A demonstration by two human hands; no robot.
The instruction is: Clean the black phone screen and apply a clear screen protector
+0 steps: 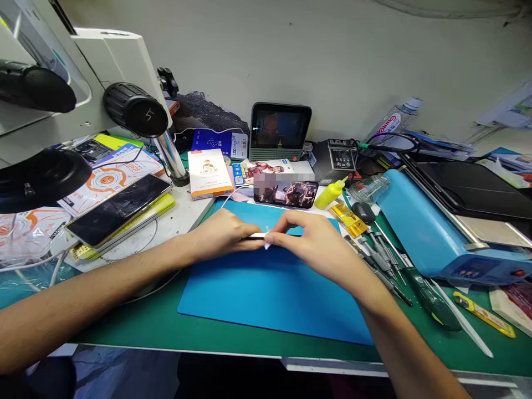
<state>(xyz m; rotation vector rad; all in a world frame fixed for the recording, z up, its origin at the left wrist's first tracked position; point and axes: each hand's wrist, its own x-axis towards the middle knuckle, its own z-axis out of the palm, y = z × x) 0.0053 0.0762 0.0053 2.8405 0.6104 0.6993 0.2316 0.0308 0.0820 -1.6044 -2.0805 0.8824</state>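
My left hand [222,235] is closed round a thin flat object [256,235], seen almost edge-on, with a white upper edge and a dark side; it may be a phone, but its kind is not plain. At its right end, my right hand [305,235] pinches a small white piece [267,241], perhaps tissue or cloth, between thumb and fingers. The piece touches the flat object or lies right against it. Both hands are above a blue work mat [270,299]. Behind them, a phone [286,194] lies on its side with a picture on its screen.
A microscope stand [133,111] rises at left, near a dark phone [120,210] on a yellow box. To the right lie several screwdrivers [380,255], a green-handled tool [430,299], a yellow cutter [484,315] and a blue machine [419,233]. A yellow bottle [330,194] stands behind.
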